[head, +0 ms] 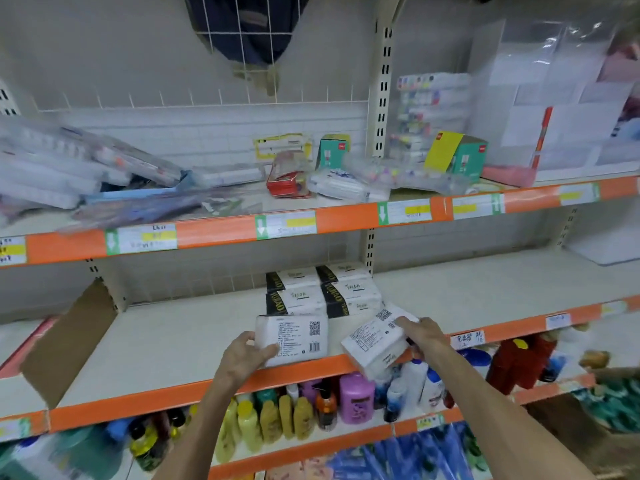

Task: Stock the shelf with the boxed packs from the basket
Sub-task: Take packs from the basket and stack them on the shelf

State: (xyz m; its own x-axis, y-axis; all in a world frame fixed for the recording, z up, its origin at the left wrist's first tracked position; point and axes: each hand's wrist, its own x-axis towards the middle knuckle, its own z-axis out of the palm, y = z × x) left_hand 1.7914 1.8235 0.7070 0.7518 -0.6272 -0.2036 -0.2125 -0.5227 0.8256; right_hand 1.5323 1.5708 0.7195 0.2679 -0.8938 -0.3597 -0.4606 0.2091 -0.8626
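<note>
Packs are held in both hands over the front of the middle shelf [173, 341]. One white pack [292, 339], label side up with a printed code at its upper right, is gripped by the left hand [244, 356] at its lower left corner: the thumb is laid along the pack's bottom edge and the fingers [242, 337] are curled up its left side. This pack lies flat at the shelf's front, its near edge level with the orange lip [194, 393].

A second white pack [375, 342] is gripped by the right hand [424, 336] from its right side, the fingers clamped over its top right corner. It is tilted, with its lower end hanging out past the orange lip and over the bottles [356, 396] on the shelf below.

Just behind both packs, four stocked packs [322, 292] with black ends are stacked two wide and two high, near the back panel. The left-hand pack almost touches the front of this stack.

Open shelf surface is seen to the left, bounded by a brown cardboard flap [69, 341], and to the right, where the shelf runs bare as far as the frame edge. Above, the upper shelf [214, 232] is crowded with blurred stationery.
</note>
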